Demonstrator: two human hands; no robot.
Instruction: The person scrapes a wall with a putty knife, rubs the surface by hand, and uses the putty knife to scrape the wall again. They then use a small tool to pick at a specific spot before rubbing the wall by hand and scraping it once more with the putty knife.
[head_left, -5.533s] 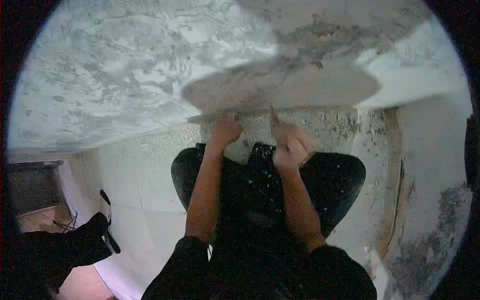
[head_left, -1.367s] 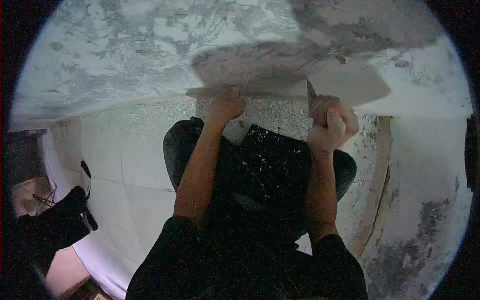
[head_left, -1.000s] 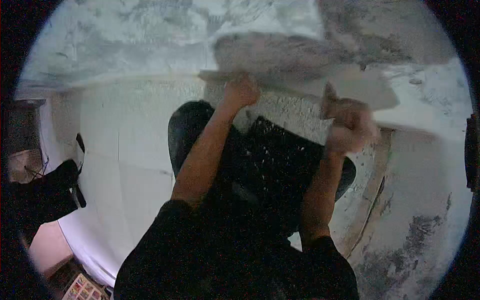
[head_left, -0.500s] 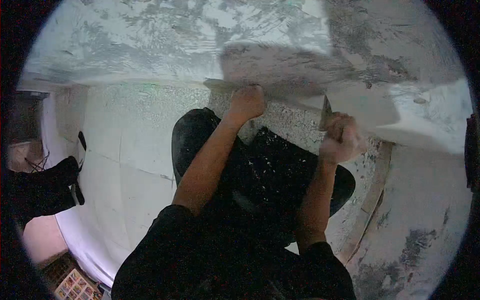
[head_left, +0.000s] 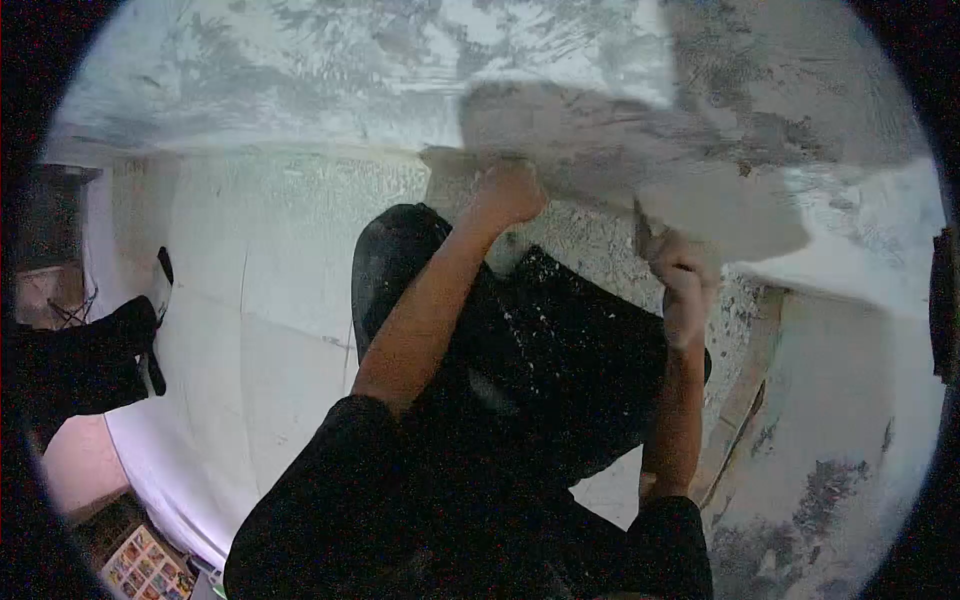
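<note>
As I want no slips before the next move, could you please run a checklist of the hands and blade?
1. Thin, pointed grey blade gripped in right hand: ok.
2. Curled left hand apart from blade: ok.
3. Left hand's contents: cannot tell, hidden.
4. Blade touching patchy white-and-grey wall: cannot tell, too blurred.
5. Light ahead of hands: not ok, broad dark shadow on wall.
6. Other person's black-clothed leg clear of hands: ok.

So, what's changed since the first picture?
The right hand with its scraper has shifted rightward, away from the left hand. A sheet of small pictures has come into view at lower left. Nothing was visibly taken or released; the scraper stays gripped.
</note>
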